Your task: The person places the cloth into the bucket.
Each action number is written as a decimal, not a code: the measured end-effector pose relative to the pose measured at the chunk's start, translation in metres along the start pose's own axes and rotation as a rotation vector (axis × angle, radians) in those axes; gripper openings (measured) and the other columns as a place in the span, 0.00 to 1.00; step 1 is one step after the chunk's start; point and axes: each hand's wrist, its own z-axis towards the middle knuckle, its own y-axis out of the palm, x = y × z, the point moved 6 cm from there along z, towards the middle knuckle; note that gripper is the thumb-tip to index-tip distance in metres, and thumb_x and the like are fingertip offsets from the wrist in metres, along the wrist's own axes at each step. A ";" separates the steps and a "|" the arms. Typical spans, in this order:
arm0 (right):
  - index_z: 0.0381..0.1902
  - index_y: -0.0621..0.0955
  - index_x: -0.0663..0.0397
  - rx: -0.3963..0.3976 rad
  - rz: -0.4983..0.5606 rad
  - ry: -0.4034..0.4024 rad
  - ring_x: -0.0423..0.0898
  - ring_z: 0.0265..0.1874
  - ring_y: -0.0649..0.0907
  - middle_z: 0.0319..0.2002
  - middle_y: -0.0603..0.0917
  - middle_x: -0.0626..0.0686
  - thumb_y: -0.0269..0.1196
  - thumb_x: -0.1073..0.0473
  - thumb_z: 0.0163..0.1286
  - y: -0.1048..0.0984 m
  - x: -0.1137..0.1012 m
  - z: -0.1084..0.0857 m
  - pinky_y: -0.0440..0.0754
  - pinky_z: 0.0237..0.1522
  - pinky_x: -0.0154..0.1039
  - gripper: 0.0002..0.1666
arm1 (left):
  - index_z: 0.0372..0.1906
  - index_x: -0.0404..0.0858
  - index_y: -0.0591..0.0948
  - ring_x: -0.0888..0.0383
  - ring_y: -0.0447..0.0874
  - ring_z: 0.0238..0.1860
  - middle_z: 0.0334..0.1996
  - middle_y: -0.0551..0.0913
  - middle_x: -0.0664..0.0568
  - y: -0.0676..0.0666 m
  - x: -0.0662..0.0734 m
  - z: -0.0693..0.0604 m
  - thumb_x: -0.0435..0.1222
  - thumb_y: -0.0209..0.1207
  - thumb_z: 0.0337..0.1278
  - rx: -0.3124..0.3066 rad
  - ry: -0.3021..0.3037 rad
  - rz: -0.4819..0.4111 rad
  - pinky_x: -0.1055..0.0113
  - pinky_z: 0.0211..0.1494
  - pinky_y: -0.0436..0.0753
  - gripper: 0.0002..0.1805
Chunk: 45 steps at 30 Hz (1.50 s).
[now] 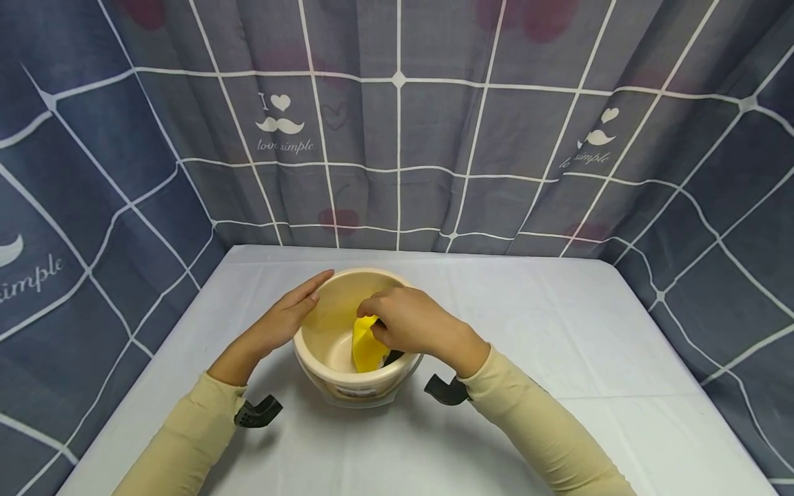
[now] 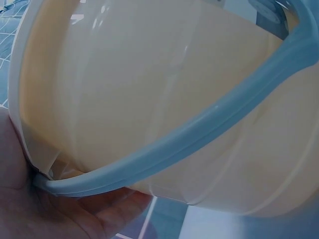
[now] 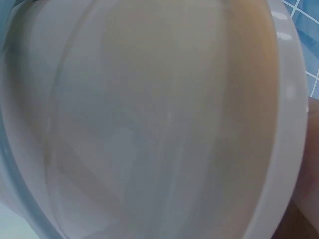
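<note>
A cream bucket (image 1: 329, 324) stands upright on the white table. At its left rim is my left hand (image 1: 282, 320), thumb over the edge and fingers along the outside, gripping it. In the left wrist view, that hand (image 2: 75, 214) lies against the bucket wall (image 2: 139, 89) beside the blue-grey handle (image 2: 189, 137). Over the bucket's right side, my right hand (image 1: 412, 324) pinches a yellow item (image 1: 367, 348) with a black part; its kind is unclear. Bucket wall (image 3: 149, 109) fills most of the right wrist view, hiding the right fingertips.
The white-covered table (image 1: 527, 331) extends around the bucket. Grey-blue curtains (image 1: 434, 138) with white grid lines stand behind it and at both sides. A dark camera mount (image 1: 259, 412) sits at the left wrist, another mount (image 1: 448, 390) at the right.
</note>
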 end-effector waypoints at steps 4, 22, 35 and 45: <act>0.48 0.87 0.52 0.015 -0.006 -0.011 0.43 0.39 0.83 0.42 0.88 0.49 0.66 0.65 0.66 0.000 0.001 -0.001 0.81 0.47 0.41 0.13 | 0.81 0.36 0.52 0.39 0.46 0.79 0.80 0.50 0.40 -0.001 0.002 0.000 0.38 0.38 0.83 -0.005 -0.001 0.005 0.40 0.76 0.48 0.29; 0.49 0.87 0.52 0.087 -0.029 -0.039 0.44 0.42 0.85 0.43 0.88 0.48 0.69 0.61 0.67 -0.007 0.005 -0.006 0.82 0.50 0.43 0.13 | 0.81 0.35 0.52 0.40 0.41 0.80 0.81 0.49 0.40 -0.004 0.004 0.000 0.39 0.39 0.82 -0.020 0.008 -0.030 0.38 0.76 0.44 0.30; 0.52 0.86 0.53 0.112 -0.031 -0.015 0.47 0.48 0.84 0.47 0.87 0.48 0.70 0.56 0.68 -0.008 0.014 -0.014 0.79 0.56 0.47 0.16 | 0.81 0.34 0.54 0.40 0.43 0.80 0.80 0.52 0.40 -0.006 0.006 0.001 0.42 0.39 0.83 0.004 0.019 0.019 0.38 0.77 0.45 0.30; 0.54 0.85 0.55 0.142 -0.010 -0.003 0.49 0.49 0.83 0.49 0.87 0.48 0.69 0.53 0.70 -0.008 0.021 -0.021 0.79 0.56 0.47 0.18 | 0.80 0.33 0.53 0.37 0.50 0.78 0.78 0.55 0.35 -0.005 0.009 -0.001 0.42 0.39 0.83 0.013 0.021 0.019 0.39 0.76 0.51 0.31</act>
